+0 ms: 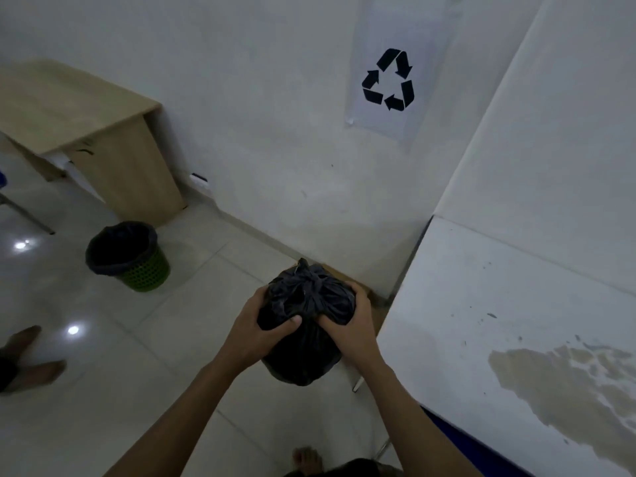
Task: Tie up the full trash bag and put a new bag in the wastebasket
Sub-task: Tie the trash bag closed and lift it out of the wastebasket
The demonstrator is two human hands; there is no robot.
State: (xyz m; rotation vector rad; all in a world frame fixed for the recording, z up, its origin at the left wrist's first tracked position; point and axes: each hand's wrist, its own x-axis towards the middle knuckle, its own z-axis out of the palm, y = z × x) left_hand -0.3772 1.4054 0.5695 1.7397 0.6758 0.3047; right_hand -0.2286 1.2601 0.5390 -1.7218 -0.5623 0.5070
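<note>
One knotted black plastic trash bag (307, 306) sits well to the right of the single green perforated plastic wastebasket (146, 271). It hides whatever lies beneath it, and a brown edge behind it is too covered to identify. Two hands clasp its top: the left hand (262, 326) and the right hand (355, 327) both curl their fingers round the bunched plastic, some fingertips lost behind it. The wastebasket wears one black liner (120, 247). Left of it, a bystander's two blurred feet (25, 356) are cut off by the frame.
</note>
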